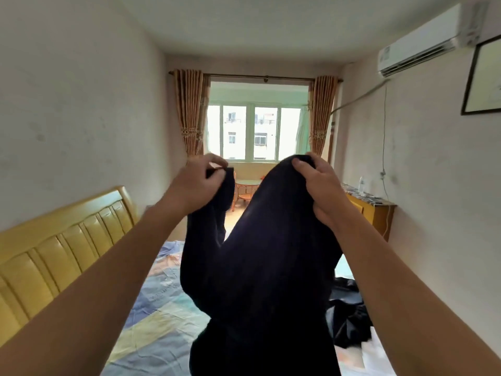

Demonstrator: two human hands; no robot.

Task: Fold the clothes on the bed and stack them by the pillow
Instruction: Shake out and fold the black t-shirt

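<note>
Dark garment (260,267) aloft, top edge pinched in left grip (198,183) and right grip (320,185).

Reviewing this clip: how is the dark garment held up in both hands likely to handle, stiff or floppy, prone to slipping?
The dark garment looks floppy: it sags between the left hand and the right hand and hangs in soft folds toward the bed. It seems fairly light, since finger grips alone hold it up. Slipping looks unlikely while both hands pinch bunched cloth.

Curtained window (254,131), wall air conditioner (420,47)
</note>
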